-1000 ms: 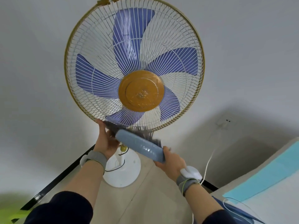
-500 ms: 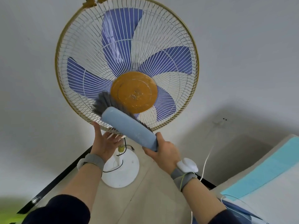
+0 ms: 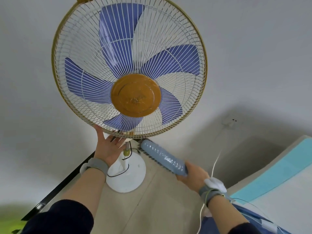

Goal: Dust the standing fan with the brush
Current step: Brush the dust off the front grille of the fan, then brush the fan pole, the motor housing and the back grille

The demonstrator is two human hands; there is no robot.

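Blue brush (image 3: 163, 157) gripped by right hand (image 3: 194, 179); left hand (image 3: 108, 146) touches fan (image 3: 133, 98).

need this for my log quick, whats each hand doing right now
Left hand: open, straight fingers against the lower rim of the fan cage.
Right hand: closed, gripping the near end of the brush.

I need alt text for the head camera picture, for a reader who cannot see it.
A person's open left hand touches the lower rim of a standing fan while the right hand grips a light blue brush just under that rim. The fan has blue blades, an orange hub and a round white base.
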